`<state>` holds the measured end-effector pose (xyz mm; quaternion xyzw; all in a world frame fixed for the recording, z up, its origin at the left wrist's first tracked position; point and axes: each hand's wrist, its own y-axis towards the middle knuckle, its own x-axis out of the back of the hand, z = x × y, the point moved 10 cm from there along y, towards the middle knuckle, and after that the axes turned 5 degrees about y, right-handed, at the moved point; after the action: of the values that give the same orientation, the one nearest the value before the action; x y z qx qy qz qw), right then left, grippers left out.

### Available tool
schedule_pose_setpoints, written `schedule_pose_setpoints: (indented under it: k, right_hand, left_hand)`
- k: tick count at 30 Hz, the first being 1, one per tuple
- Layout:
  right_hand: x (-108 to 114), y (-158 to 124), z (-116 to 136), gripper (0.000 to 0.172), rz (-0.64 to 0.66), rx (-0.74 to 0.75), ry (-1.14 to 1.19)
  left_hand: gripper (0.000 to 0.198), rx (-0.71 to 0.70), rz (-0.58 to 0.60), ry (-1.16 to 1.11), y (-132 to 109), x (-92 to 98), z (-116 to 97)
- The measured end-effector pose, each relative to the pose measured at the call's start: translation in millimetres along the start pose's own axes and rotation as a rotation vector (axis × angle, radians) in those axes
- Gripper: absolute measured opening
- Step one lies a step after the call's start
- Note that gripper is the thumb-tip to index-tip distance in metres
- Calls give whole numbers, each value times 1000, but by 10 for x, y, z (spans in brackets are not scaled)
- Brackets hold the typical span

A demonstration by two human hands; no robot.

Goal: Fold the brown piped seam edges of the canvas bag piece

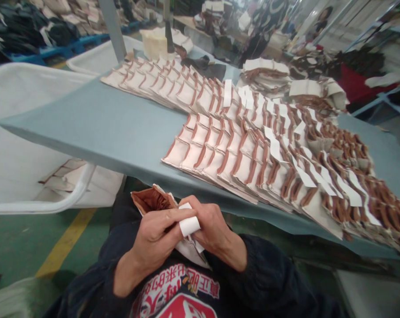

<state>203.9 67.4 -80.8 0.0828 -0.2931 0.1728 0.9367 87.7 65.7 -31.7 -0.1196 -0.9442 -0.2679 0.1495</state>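
Note:
Close to my lap, a cream fabric piece with a brown lining is held between both hands; its left end gapes like a pouch mouth. My left hand is closed on it, thumb and forefinger pressed together. My right hand is closed on its other side, the fingertips meeting those of the left. A white strip sticks out between the fingers, folded over at the fabric. The fingertips partly hide where strip and fabric meet.
On the blue-grey table lie long overlapping rows of similar cream-and-brown pieces, many with white strips. Stacked fabric bundles stand behind. White bins flank the table's left end. A metal post rises at the back.

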Motion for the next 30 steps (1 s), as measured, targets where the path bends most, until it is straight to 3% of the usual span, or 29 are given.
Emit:
schedule_pose_setpoints:
  k: [4,9,12,17,20,27,30]
  right_hand:
    - [-36,-62,-70,19,-17,-7,-7]
    - [148,-142,-144,32,-217,-42,-5]
    - [255,-120,-23,29,-307,36,22]
    - [273,-4,335,29,-255,256,185]
    - [266,18,431,32,-212,291,316]
    - [136,56,363,3,-235,156,655]
    - [59,67,120,20,-366,-46,838]
  left_hand:
    - [23,149,-36,-79,-37,58,73]
    - [22,325,-28,-131,-111,132,227]
    - [22,402,-3,-151,-124,113,306]
    - [23,422,20,-222,-124,60,324]
    - [22,406,12,-211,-133,75,317]
    - [24,439,45,-175,-184,53,339]
    - [27,546,-10,-161,-369,102,475]
